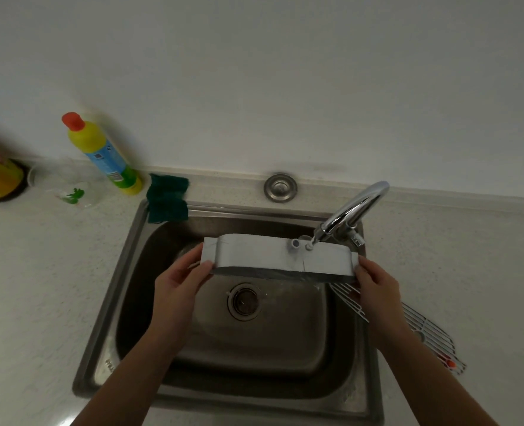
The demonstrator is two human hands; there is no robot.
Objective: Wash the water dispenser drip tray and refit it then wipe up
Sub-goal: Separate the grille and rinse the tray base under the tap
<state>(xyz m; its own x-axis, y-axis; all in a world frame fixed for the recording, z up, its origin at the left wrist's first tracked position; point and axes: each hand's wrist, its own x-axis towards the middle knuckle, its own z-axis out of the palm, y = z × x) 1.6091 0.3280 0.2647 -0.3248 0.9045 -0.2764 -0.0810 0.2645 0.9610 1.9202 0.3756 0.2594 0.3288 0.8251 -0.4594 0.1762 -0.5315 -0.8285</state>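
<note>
From the head camera, the long white plastic drip tray with rounded ends [279, 256] is held level above the stainless steel sink basin [125, 265], under the spout of the curved chrome tap [351, 210]. The left hand [177, 281] pinches the tray's left end, thumb on the near wall and fingers behind it. The right hand [374, 282] grips the right end the same way, fingertips curled over the edge. Whether water is running I cannot tell; the basin floor around the round metal drain [244, 301] looks wet.

I'd guess the risk is in the grip: both holds are on the very ends of a smooth, probably wet tray, so it could slip and drop into the basin. The tray's small upright posts sit just beside the spout, so a tilt could knock them against it. Water hitting the flat top could also spray onto the counter.

The pale speckled countertop [39, 272] meets a plain white wall. A dark green scouring cloth [168, 198] drapes over the sink's back left corner, with a yellow detergent bottle with a red cap [104, 155] beside it. A wire metal grille [423, 333] lies tilted over the sink's right rim.
</note>
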